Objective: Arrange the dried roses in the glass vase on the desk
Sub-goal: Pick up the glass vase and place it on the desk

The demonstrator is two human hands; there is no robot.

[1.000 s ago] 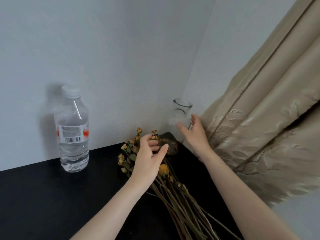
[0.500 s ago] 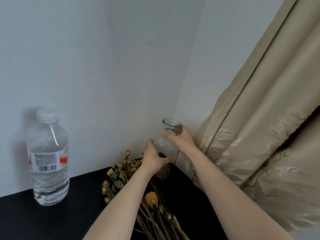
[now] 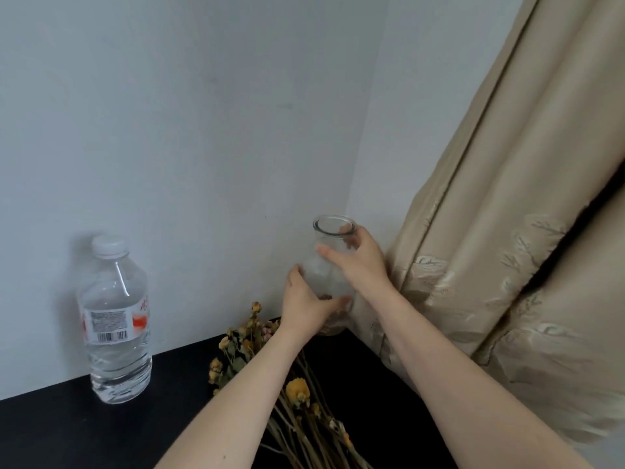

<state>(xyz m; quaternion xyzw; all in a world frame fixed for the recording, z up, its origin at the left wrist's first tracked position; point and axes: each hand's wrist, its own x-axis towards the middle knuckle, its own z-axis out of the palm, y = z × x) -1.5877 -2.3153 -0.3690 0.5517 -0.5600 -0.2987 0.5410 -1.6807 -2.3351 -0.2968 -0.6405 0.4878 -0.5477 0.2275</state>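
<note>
A clear glass vase (image 3: 333,231) stands in the far corner of the black desk (image 3: 61,431), with some brown bits at its bottom. My left hand (image 3: 306,304) grips its lower body from the left. My right hand (image 3: 358,262) grips its neck from the right, just below the rim. A bunch of dried roses (image 3: 243,343) with yellow and brown heads lies flat on the desk under my left forearm, stems running toward me.
A capped plastic water bottle (image 3: 115,319) stands on the desk at the left, near the wall. A beige curtain (image 3: 490,231) hangs at the right, right behind the vase. White walls meet in the corner behind it.
My left hand left the dried roses and came up onto the vase's lower body. My right hand closed round the neck. The view tilted upward.
</note>
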